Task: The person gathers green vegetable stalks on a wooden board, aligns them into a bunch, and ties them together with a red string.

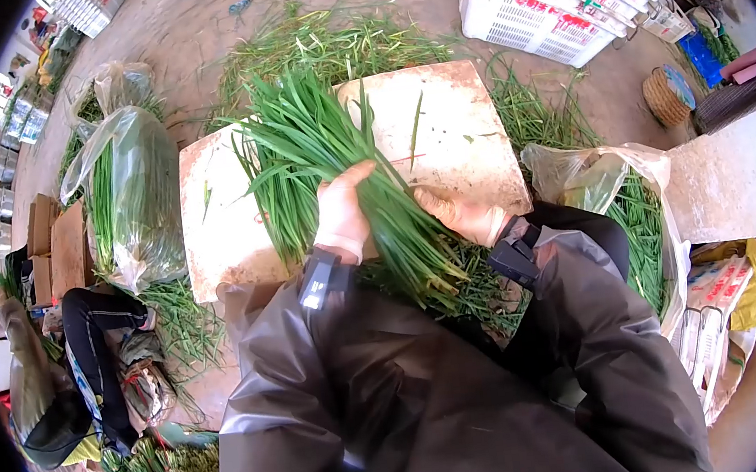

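My left hand (345,210), in a pale glove, is closed around a bunch of garlic chives (376,195). The leafy tops point up and away, and the pale cut ends hang down toward my lap. Beside the lower stalks, my gloved right hand (466,215) has its thumb stretched out and looks open; its other fingers are partly hidden. A second pile of chives (288,213) lies on the white board (450,132) to the left of my grip. Loose leaf bits are scattered over that board.
Trimmed leaves (340,46) cover the floor beyond the board. Clear plastic bags of chives stand on the left (148,196) and right (652,170). White plastic crates (547,6) are stacked at the upper right, near a wicker basket (666,97). Another person's leg (94,339) shows at left.
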A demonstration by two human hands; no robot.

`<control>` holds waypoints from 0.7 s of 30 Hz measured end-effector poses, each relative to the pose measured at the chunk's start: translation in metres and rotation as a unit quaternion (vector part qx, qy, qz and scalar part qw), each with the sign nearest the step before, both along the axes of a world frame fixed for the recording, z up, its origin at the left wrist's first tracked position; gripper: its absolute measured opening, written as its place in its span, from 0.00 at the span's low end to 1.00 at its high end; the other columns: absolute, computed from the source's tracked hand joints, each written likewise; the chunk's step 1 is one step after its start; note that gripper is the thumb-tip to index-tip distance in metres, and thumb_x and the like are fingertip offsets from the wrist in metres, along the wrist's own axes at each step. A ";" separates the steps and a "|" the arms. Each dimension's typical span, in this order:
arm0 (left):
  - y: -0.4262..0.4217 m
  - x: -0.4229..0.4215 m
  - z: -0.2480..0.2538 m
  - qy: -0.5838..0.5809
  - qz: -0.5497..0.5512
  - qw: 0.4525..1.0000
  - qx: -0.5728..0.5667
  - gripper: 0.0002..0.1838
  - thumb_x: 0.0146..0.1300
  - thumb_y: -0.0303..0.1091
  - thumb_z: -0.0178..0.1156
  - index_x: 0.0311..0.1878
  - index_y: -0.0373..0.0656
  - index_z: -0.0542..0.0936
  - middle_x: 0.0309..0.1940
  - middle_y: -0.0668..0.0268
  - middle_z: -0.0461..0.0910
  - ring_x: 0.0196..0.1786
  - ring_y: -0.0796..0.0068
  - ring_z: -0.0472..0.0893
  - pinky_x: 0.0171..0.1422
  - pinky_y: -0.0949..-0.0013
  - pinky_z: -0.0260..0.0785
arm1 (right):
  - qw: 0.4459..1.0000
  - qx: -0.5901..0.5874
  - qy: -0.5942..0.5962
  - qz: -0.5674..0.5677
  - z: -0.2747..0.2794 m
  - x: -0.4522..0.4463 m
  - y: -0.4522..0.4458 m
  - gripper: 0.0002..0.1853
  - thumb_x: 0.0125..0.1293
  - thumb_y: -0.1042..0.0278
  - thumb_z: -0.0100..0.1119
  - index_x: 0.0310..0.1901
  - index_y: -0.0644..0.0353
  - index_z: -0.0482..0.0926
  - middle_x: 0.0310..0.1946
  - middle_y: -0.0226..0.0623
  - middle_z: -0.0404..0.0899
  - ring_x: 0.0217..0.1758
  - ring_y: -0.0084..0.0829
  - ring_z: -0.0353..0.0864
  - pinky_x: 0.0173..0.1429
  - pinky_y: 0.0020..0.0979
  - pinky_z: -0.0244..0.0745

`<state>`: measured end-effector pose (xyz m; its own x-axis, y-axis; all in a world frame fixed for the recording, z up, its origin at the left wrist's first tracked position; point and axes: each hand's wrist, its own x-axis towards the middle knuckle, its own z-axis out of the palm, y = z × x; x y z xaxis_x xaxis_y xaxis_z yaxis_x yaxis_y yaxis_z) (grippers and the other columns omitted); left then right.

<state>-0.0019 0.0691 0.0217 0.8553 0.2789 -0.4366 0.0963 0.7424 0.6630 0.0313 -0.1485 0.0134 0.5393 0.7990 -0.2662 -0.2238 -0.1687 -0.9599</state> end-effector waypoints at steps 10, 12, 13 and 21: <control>-0.031 0.012 0.031 -0.054 -0.037 0.998 0.003 0.26 0.69 0.29 0.70 0.67 0.42 0.73 0.57 0.62 0.83 0.57 0.61 0.84 0.63 0.50 0.79 | 0.990 0.002 0.075 -0.118 -0.010 -0.003 0.003 0.38 0.64 0.63 0.79 0.72 0.67 0.72 0.61 0.42 0.84 0.65 0.34 0.81 0.72 0.35 0.73; -0.035 0.018 0.032 -0.063 -0.036 0.997 0.031 0.32 0.70 0.32 0.69 0.74 0.42 0.68 0.63 0.60 0.80 0.63 0.62 0.81 0.67 0.51 0.75 | 0.982 -0.034 0.077 -0.169 -0.012 0.007 -0.004 0.39 0.68 0.62 0.77 0.75 0.67 0.70 0.65 0.42 0.82 0.68 0.34 0.78 0.75 0.35 0.70; -0.036 0.019 0.033 -0.068 -0.035 0.996 0.045 0.36 0.71 0.34 0.69 0.78 0.41 0.66 0.66 0.59 0.79 0.67 0.63 0.79 0.69 0.51 0.73 | 0.975 -0.055 0.072 -0.201 -0.013 0.011 -0.008 0.38 0.68 0.62 0.76 0.75 0.68 0.70 0.64 0.42 0.82 0.67 0.34 0.79 0.75 0.34 0.70; -0.033 0.001 -0.024 -0.054 -0.056 0.974 0.215 0.50 0.64 0.31 0.76 0.85 0.42 0.58 0.82 0.52 0.61 0.85 0.59 0.59 0.82 0.62 0.57 | 0.951 -0.201 -0.091 -0.216 -0.004 0.020 -0.022 0.39 0.69 0.61 0.73 0.74 0.74 0.67 0.68 0.54 0.79 0.70 0.42 0.78 0.76 0.36 0.69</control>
<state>-0.0008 0.0357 -0.0026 0.9257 0.3175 -0.2056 0.0730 0.3835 0.9206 0.0511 -0.1706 0.0090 0.8605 0.3457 -0.3741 -0.1922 -0.4598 -0.8670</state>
